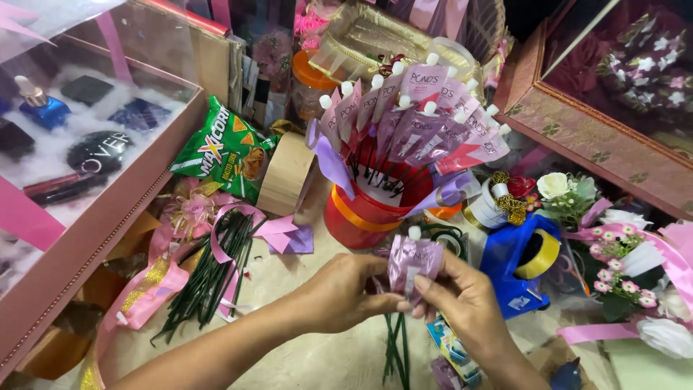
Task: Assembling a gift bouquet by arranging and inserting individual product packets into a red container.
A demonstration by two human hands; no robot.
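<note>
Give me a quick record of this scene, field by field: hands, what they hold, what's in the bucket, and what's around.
left hand: pinches the pink sachet
right hand: grips the same sachet
pink sachet: small, white cap, held over green sticks
red bucket: holds sachets on sticks, fanned
left side: stick bundle, snack bag
right side: blue tape dispenser

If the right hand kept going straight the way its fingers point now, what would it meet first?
The right hand points up-left, its fingers already on the small pink sachet. Beyond it, probably the red bucket of sachets on sticks, though depth is unclear.
</note>
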